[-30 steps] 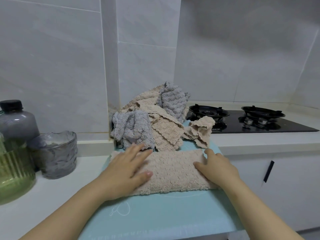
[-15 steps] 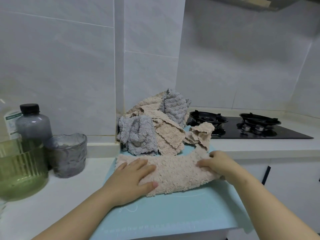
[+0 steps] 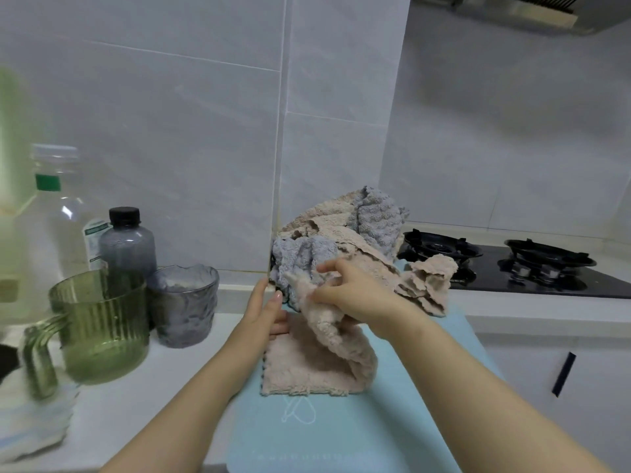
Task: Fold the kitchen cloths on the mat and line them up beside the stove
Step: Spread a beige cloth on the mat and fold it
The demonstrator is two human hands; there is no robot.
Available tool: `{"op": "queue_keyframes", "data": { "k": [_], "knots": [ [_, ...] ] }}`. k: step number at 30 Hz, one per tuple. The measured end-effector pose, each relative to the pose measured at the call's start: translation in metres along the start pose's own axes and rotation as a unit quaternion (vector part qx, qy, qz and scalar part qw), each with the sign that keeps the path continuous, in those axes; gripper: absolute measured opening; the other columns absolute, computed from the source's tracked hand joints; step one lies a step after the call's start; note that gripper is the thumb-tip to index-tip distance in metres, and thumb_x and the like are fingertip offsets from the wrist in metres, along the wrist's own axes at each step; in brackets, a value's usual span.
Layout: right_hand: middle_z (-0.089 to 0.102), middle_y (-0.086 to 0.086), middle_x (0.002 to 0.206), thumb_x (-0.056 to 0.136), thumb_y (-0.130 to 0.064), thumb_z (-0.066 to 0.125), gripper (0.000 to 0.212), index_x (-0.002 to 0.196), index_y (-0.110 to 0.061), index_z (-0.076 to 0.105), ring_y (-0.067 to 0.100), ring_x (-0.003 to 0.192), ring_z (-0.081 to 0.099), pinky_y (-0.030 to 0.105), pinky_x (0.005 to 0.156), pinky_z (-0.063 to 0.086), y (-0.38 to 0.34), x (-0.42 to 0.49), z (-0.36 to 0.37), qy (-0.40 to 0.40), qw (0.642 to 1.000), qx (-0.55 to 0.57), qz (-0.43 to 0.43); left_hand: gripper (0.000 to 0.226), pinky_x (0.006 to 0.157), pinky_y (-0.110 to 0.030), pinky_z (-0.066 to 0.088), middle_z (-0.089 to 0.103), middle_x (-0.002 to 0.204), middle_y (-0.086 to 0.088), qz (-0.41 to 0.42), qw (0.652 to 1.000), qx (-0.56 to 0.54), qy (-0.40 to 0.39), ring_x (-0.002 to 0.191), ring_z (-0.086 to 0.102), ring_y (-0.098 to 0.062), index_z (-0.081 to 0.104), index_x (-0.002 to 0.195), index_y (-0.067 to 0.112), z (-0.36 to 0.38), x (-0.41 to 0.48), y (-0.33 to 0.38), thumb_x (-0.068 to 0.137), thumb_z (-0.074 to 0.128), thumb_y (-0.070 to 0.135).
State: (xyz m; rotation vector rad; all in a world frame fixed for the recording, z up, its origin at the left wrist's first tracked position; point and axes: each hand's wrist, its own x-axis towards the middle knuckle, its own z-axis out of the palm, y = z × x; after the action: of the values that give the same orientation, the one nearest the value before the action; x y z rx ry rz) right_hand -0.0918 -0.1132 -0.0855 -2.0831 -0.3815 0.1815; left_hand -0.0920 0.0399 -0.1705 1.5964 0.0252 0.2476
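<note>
Our right hand (image 3: 355, 295) has pinched and swung the beige cloth (image 3: 307, 367) end leftward, our straight-fingered left hand (image 3: 263, 315) pinning it: next fold underway.

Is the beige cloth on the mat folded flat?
Mid-fold: the right hand holds one end of the beige cloth raised over the rest; the left hand touches its edge.

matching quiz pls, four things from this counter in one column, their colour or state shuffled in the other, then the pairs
1 mat
2 pitcher
3 beige cloth
4 stove

A ribbed green glass
B black
C pinched by the right hand
D light blue

Pairs: 1-D, 2-A, 3-C, 4-B
</note>
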Motion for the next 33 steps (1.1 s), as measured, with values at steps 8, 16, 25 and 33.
{"op": "queue_keyframes", "data": {
  "k": [8, 16, 25, 33],
  "knots": [
    [0.065, 0.002, 0.084, 0.094, -0.025, 0.053, 0.006, 0.091, -0.022, 0.058, 0.011, 0.058, 0.054, 0.021, 0.051, 0.045, 0.021, -0.002, 0.005, 0.089, 0.996, 0.029, -0.004, 0.021, 0.064, -0.022, 0.043, 0.06, 0.087, 0.004, 0.008, 0.993, 0.119, -0.02, 0.073, 0.055, -0.011, 0.062, 0.101, 0.035, -0.008, -0.002, -0.009, 0.088, 0.061, 0.019],
    [0.042, -0.009, 0.141, 0.091, -0.036, 0.049, 0.045, 0.135, -0.036, 0.041, 0.023, 0.129, 0.032, 0.04, 0.105, 0.028, 0.05, 0.0, 0.015, 0.093, 0.929, -0.353, -0.055, 0.053, 0.103, -0.024, 0.035, 0.048, 0.134, 0.01, 0.028, 0.974, 0.202, -0.096, 0.124, 0.045, -0.011, 0.042, 0.136, 0.033, -0.004, -0.005, -0.011, 0.088, 0.061, 0.025],
    [0.02, -0.008, 0.155, 0.098, -0.033, 0.037, 0.048, 0.145, -0.031, 0.027, 0.013, 0.142, 0.015, 0.039, 0.113, 0.015, 0.049, -0.002, 0.014, 0.157, 0.921, -0.342, -0.101, 0.066, 0.112, -0.035, 0.018, 0.005, 0.156, 0.005, 0.25, 0.884, 0.392, 0.055, 0.14, 0.013, -0.013, 0.041, 0.135, 0.027, 0.001, -0.018, 0.001, 0.072, 0.03, 0.042],
    [0.006, -0.007, 0.159, 0.101, -0.041, 0.024, 0.051, 0.149, -0.025, 0.018, 0.015, 0.146, 0.004, 0.042, 0.115, 0.009, 0.082, 0.009, 0.029, -0.004, 0.935, -0.355, -0.006, 0.05, 0.118, -0.04, -0.005, 0.002, 0.158, 0.011, 0.07, 0.792, 0.588, -0.153, 0.145, -0.003, -0.005, 0.011, 0.149, 0.031, 0.013, -0.015, -0.01, 0.1, 0.021, 0.033]
  ]
}}
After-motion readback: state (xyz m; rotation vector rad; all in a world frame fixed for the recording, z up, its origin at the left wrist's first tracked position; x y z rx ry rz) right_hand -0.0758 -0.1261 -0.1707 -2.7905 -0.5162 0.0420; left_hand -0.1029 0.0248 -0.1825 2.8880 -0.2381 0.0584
